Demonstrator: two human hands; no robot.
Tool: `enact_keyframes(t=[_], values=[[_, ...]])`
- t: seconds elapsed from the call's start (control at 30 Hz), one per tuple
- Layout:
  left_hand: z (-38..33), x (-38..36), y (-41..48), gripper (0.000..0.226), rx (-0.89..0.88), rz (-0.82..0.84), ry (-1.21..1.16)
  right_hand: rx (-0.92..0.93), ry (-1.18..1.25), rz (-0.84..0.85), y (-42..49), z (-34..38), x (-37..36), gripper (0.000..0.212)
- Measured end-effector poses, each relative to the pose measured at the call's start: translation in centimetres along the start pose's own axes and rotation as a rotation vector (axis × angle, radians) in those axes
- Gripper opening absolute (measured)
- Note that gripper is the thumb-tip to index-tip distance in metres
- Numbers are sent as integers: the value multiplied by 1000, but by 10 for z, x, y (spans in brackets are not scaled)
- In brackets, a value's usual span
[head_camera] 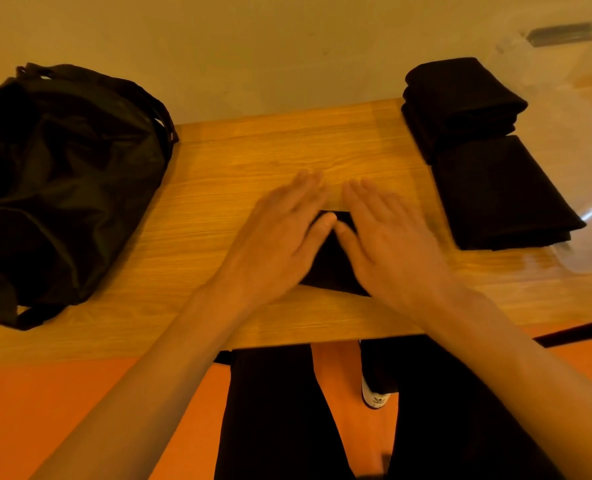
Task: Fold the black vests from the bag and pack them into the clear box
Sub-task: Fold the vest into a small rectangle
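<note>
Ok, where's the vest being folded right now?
In the head view, the vest lies at the middle of the table under the flat left hand and right hand, between the black bag on the left and the folded stacks on the right.

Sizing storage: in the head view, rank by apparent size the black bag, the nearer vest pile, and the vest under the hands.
1. black bag
2. nearer vest pile
3. pressed vest, unsure: left hand and right hand cover most of it.
</note>
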State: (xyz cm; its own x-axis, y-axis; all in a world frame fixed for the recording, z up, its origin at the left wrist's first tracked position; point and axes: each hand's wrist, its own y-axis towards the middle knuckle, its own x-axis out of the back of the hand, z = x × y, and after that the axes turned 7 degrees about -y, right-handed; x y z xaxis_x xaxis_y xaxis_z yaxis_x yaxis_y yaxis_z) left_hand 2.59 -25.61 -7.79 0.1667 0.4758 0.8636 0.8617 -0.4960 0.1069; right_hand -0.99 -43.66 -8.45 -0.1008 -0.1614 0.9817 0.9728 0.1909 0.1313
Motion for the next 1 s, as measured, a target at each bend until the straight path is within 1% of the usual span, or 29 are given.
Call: enact_keyframes(t=[0.03,0.07,0.13,0.23,0.3,0.37,0.4,0.43,0.47,0.5,0.53,0.57,0.63,0.7,0.83,0.9,1.0], values=[[2,-7,-2,70,-18,99,60,19,-55,74,-3,3,-5,67],[8,-13,-3,74,-21,157,92,19,-86,121,-7,3,-9,71],[22,-17,-2,75,-10,188,85,-36,-66,129,-17,1,-16,73],[30,-11,2,65,68,208,-8,-97,24,96,-24,-3,-18,69],[29,-4,5,57,154,171,-149,-126,107,87,-21,-8,-12,60],[30,8,10,54,199,21,-272,-200,248,100,-11,-13,3,50],[31,15,13,53,218,-23,-312,-238,330,86,-5,-14,11,47],[32,22,18,53,253,-10,-348,-271,422,69,1,-15,18,45],[33,30,22,53,299,50,-381,-298,504,65,8,-15,24,45],[33,36,27,53,338,131,-403,-310,533,87,16,-15,31,45],[33,41,32,52,362,209,-408,-314,508,151,24,-16,36,47],[33,45,37,50,369,279,-395,-325,468,257,31,-18,39,51],[32,53,46,47,358,406,-325,-351,425,486,43,-19,44,66],[30,58,53,44,347,496,-250,-317,368,599,48,-19,47,77],[28,62,66,34,303,618,-172,-247,266,696,52,-18,51,73],[27,63,68,32,282,640,-180,-253,294,727,54,-18,50,70],[25,65,65,25,245,640,-274,-275,349,713,51,-21,47,61]])
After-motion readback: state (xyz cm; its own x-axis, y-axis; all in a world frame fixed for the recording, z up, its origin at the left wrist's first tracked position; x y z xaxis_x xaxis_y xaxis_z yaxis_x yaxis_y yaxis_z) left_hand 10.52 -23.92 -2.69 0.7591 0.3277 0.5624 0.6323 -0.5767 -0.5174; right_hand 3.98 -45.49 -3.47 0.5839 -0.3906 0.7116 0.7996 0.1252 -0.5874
